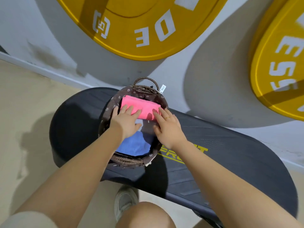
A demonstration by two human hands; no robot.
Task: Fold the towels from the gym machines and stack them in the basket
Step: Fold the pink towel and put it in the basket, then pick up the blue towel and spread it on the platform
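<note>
Now pink towel in basket, under both flat hands.

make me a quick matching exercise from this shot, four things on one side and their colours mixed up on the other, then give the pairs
Things:
1. towel under both hands
2. towel nearest the person in the basket
3. weight plate on the wall
4. ring on the right hand

Colours:
A. blue
B. gold
C. pink
D. yellow with white letters

Pairs: 1-C, 2-A, 3-D, 4-B

The left hand and right hand both lie flat on the pink towel inside the basket.
</note>
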